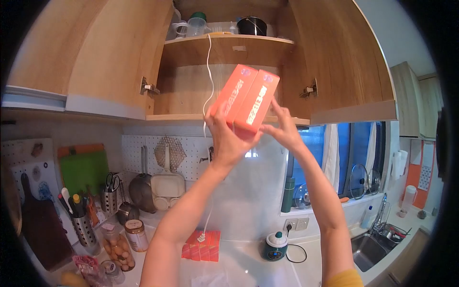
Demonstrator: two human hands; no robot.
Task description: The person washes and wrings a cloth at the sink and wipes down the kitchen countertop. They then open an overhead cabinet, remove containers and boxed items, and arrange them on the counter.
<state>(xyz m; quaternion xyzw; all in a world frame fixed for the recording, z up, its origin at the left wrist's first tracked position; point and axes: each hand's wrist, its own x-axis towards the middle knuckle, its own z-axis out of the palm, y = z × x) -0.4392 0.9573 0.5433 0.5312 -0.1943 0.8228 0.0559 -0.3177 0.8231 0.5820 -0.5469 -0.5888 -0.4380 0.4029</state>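
Observation:
Two orange-red cardboard boxes (258, 98) with pale lettering are held side by side, tilted, in front of the open wall cabinet's lower shelf (179, 116). My left hand (227, 141) grips them from below and on the left, its fingers closed around the lower end. My right hand (286, 130) holds the lower right edge, thumb near the bottom corner and fingers along the side. A white cable (209, 71) hangs from the upper shelf past the boxes. Below, on the counter, its plug end lies on another red box (203, 248).
Cabinet doors stand open at left (110, 57) and right (334, 57). A black pot (252, 26) and a clear plastic jug (196, 25) occupy the upper shelf. A green small cooker (276, 246), an egg jar (118, 251) and a utensil holder (85, 232) stand below; a sink (370, 251) is right.

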